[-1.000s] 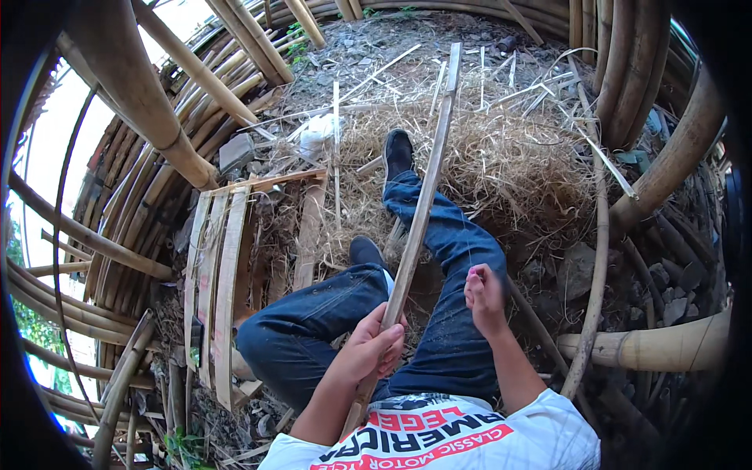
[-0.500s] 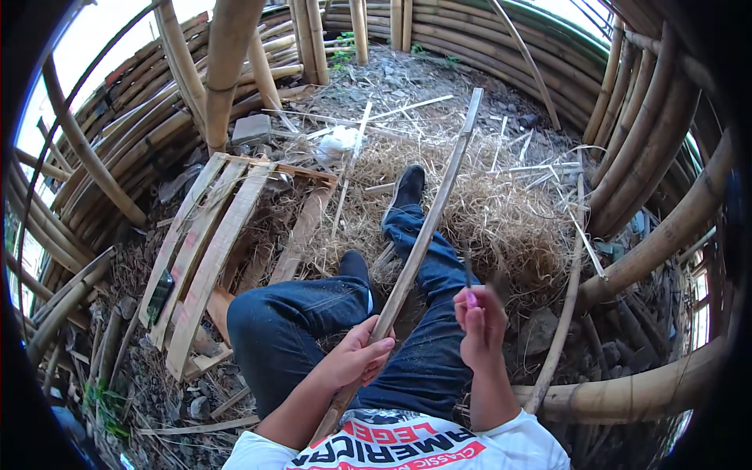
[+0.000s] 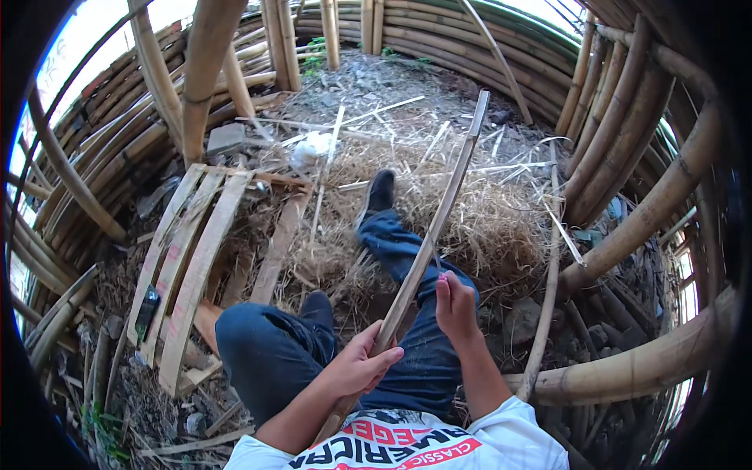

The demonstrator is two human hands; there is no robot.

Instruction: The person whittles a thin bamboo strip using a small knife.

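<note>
I sit on the ground with my legs in blue jeans stretched out in front of me. A long thin bamboo strip [image 3: 448,192] runs from my lap up over my right leg toward the far side. My left hand [image 3: 359,366] is closed around its lower part. My right hand [image 3: 457,304] is closed just right of the strip, higher up, with a small pink-tipped thing [image 3: 442,276] sticking out of its fist against the strip's edge. What that thing is I cannot make out.
A heap of dry shavings and straw [image 3: 501,227] lies under my legs. A wooden pallet [image 3: 188,258] lies at the left with a dark flat object [image 3: 146,312] on it. Thick bamboo poles [image 3: 642,227] ring the spot. A grey block [image 3: 225,139] and a white lump [image 3: 313,146] lie farther off.
The view has swung, bringing more of the pallet into sight. My right hand has come in closer to the strip. My left hand keeps its hold on the strip.
</note>
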